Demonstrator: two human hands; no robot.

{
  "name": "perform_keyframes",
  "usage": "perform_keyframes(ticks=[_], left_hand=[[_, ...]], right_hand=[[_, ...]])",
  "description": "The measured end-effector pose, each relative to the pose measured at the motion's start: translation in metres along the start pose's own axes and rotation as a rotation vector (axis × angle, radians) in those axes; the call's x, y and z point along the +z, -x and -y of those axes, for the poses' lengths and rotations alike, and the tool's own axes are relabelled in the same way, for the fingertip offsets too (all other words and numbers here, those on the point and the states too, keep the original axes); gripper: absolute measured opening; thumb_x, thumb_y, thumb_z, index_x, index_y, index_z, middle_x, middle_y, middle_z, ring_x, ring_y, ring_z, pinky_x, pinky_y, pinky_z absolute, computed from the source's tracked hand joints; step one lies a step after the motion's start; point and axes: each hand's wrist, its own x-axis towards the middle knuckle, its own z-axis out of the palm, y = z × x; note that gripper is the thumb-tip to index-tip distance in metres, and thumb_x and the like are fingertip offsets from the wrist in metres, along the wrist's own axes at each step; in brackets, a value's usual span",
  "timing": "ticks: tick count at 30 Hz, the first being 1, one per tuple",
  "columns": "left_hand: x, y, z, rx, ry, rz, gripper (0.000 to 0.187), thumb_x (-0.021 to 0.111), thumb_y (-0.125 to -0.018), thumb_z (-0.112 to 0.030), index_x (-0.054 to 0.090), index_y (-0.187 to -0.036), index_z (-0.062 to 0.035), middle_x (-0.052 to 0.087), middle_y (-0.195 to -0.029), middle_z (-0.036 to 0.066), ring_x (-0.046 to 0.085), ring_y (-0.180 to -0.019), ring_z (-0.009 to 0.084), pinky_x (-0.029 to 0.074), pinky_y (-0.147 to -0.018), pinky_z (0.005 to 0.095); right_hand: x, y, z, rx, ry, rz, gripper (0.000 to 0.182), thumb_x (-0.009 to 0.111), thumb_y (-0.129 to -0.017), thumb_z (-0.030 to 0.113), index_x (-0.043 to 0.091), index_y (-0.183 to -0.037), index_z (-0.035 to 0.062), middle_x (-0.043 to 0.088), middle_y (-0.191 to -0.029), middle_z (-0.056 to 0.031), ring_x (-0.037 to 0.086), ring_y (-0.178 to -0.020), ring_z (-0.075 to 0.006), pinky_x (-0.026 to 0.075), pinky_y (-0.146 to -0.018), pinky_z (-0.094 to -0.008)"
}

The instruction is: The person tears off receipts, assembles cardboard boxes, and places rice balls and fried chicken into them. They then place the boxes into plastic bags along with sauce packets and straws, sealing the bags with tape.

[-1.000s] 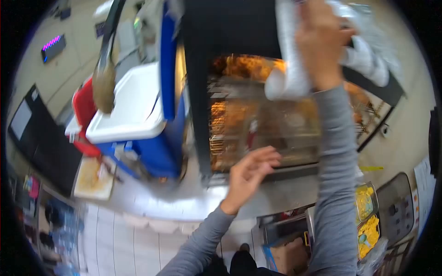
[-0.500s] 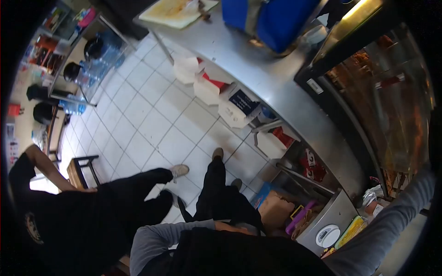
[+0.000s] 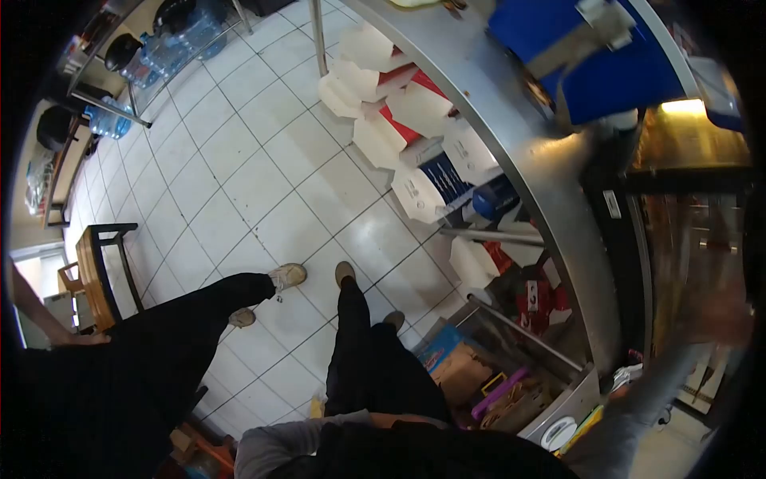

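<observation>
My right hand (image 3: 718, 315) is a blur at the right edge, in front of the glass display case (image 3: 702, 211). Its grey sleeve reaches up from the lower right, and I cannot make out the fingers. My left hand (image 3: 395, 420) lies against my waist at the bottom, mostly covered by dark clothing, with its fingers hidden. Below my right forearm are a round white scale (image 3: 558, 433) and a yellow item (image 3: 589, 429), partly covered by the sleeve.
A steel counter (image 3: 511, 132) with blue bags (image 3: 622, 88) curves along the right. Beneath it are open white cartons (image 3: 419, 191) and a cardboard box (image 3: 463, 374). On the left stand a person in black (image 3: 104, 383), a wooden stool (image 3: 96, 275) and water bottles (image 3: 199, 36).
The view has shifted, showing more of the cartons under the counter. My blurred right hand has come into view before the display case. The person at left sits further toward the left edge.
</observation>
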Motion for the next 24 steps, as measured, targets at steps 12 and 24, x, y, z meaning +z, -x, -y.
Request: perform_keyframes(ticks=[12,24], left_hand=[[-0.303,0.052,-0.213,-0.045,-0.344,-0.701,0.028,0.043,-0.098,-0.016,0.054,-0.122,-0.0057,0.057,-0.123,0.008,0.051,-0.117,0.0195,0.038,-0.100,0.0317],[-0.589,0.005,-0.209,-0.020,-0.428,-0.200,0.034,0.060,-0.090,-0.016,0.055,-0.122,-0.0065,0.057,-0.122,0.008,0.053,-0.113,0.0195,0.040,-0.099,0.0347]], right_hand=[[0.228,0.414,0.589,-0.584,-0.746,1.930,0.056,0.064,-0.076,0.013,0.044,-0.127,0.0101,0.050,-0.120,-0.0151,0.047,-0.116,-0.0303,0.042,-0.091,-0.0475],[0.387,0.583,0.614,-0.016,-0.526,1.634,0.090,0.065,-0.074,0.000,0.013,-0.147,0.0091,0.022,-0.146,-0.0273,0.032,-0.131,-0.0432,0.044,-0.097,-0.0436]])
